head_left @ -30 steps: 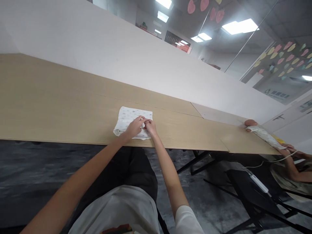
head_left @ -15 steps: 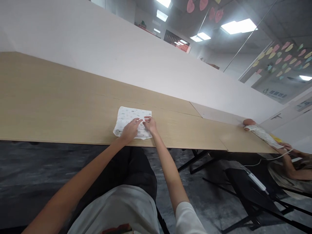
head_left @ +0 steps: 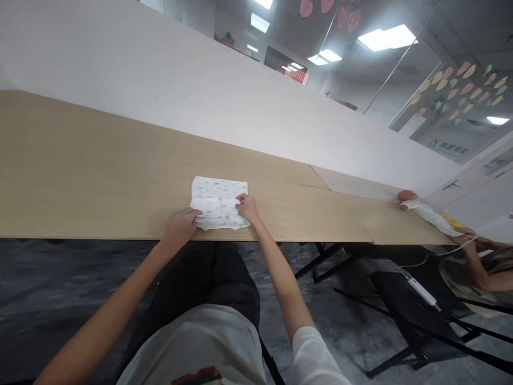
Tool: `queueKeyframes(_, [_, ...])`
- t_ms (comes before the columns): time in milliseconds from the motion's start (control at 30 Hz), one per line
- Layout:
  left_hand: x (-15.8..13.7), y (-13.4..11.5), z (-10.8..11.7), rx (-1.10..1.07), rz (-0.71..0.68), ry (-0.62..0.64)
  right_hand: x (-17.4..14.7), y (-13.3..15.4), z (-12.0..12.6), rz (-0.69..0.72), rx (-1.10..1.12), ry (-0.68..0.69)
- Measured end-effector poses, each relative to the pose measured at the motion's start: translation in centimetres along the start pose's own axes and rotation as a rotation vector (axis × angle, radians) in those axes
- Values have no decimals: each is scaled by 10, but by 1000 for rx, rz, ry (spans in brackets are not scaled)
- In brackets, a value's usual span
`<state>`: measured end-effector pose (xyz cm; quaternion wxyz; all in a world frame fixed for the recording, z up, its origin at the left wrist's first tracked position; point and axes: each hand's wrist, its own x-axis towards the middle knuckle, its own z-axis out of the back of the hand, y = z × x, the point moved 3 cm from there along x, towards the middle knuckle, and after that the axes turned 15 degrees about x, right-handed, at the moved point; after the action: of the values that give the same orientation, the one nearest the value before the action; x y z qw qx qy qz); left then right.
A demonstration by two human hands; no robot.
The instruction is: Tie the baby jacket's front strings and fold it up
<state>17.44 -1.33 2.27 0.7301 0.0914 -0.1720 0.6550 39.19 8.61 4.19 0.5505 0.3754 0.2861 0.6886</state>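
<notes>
A folded white cloth [head_left: 218,188] with a small printed pattern lies on the table near its front edge. A folded band runs across its middle. At the cloth's left side, my left hand [head_left: 181,227] grips the end of that band, fingertips closed on the edge. My right hand [head_left: 247,207] pinches the opposite end of the band at the right side, thumb and fingers together. What lies under the folded layers is hidden.
The long wooden table [head_left: 100,171] runs along a white partition [head_left: 168,91]. At the far right, another person's hands [head_left: 467,235] hold a doll [head_left: 407,195] in white printed cloth. A black folding chair [head_left: 404,299] bearing a white power strip [head_left: 421,291] stands below.
My left hand has moved from the cloth's middle to its left edge. The cloth's near part now lies flatter. My right hand stays at the right side.
</notes>
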Motion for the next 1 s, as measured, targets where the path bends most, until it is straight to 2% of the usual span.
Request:
queueKeyframes(167, [-7,-2,-3,7,-48,-48,-9,5,-7,93,-256,75])
queueKeyframes(233, [-10,4,-2,-1,-50,-81,-13,9,-2,155,-324,103])
queueKeyframes(400, [-18,41,10,-67,-54,-110,-27,6,48,283,-399,37])
queueKeyframes(467, [-18,53,14,-100,-115,-86,-37,-2,66,312,-442,79])
queueKeyframes(533, [-17,60,13,-136,-170,-51,-48,-11,73,353,-467,163])
queueKeyframes(700, [-7,57,3,-179,-226,-5,-68,-23,58,475,-442,254])
queueKeyframes(833, [1,53,0,-165,-272,24,-68,-25,47,464,-426,275])
queueKeyframes(1000, [2,50,3,-157,-278,32,-68,-32,50,469,-296,231])
